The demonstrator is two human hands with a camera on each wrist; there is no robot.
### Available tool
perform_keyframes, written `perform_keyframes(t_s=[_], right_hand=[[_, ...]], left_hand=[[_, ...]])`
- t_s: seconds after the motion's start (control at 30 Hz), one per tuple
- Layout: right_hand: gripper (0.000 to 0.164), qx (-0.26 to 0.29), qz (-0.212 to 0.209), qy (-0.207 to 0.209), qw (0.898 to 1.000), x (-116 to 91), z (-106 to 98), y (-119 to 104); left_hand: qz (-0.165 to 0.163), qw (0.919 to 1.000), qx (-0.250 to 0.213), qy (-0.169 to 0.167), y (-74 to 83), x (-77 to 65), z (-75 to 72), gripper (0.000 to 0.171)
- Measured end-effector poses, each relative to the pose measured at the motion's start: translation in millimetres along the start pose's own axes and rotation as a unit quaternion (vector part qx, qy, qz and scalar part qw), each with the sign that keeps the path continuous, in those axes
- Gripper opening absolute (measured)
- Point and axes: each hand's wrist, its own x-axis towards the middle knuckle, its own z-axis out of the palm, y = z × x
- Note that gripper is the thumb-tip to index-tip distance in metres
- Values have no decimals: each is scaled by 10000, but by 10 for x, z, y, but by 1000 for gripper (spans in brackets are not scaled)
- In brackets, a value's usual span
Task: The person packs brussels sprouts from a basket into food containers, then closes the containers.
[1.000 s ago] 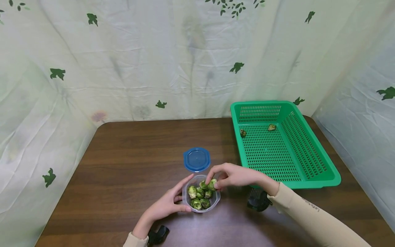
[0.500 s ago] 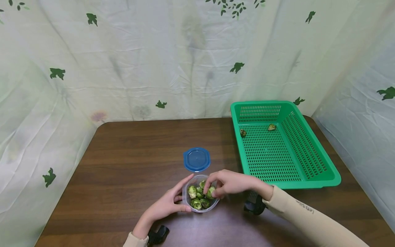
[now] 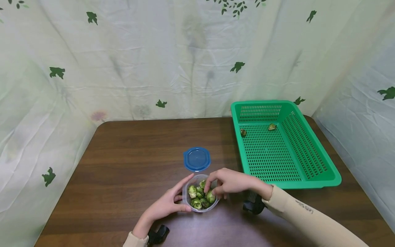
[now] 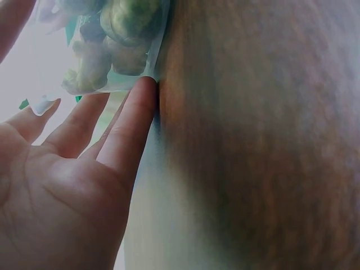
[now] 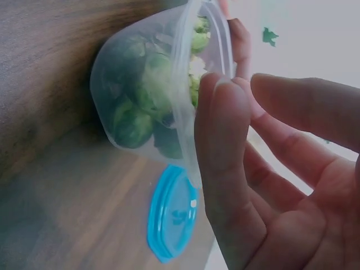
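Note:
A clear plastic food container stands on the table, with several Brussels sprouts inside. My left hand holds it from the left, index finger along the far side and thumb at the near rim. In the left wrist view, its fingertips meet the container wall. My right hand is over the container's right side, fingers bent downward, fingertips right at one sprout. In the right wrist view, the right thumb and fingers are apart at the rim with nothing pinched between them.
A blue lid lies on the brown wooden table just behind the container. At the right, a green plastic basket has two sprouts at its far end. A pale leaf-patterned curtain hangs behind the table.
My right hand has lowered a sprout into the container and its fingers have let it go; the sprout now sits among the others. The left hand stays in place on the container.

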Motion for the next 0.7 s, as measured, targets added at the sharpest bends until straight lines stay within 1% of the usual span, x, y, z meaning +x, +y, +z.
perform_keyframes(t_s=[0.2,0.37,0.7], right_hand=[[17,245,-44,298,9992,-39,-93,-18],[17,387,-194,507,9978,-92,-184,-34],[17,783,-398,953,9916,-257,-429,-25]], left_hand=[[15,9999,92,42,-2,3,-2,91],[51,9999,102,48,-12,6,3,90],[89,9998,178,99,-13,3,8,90]])
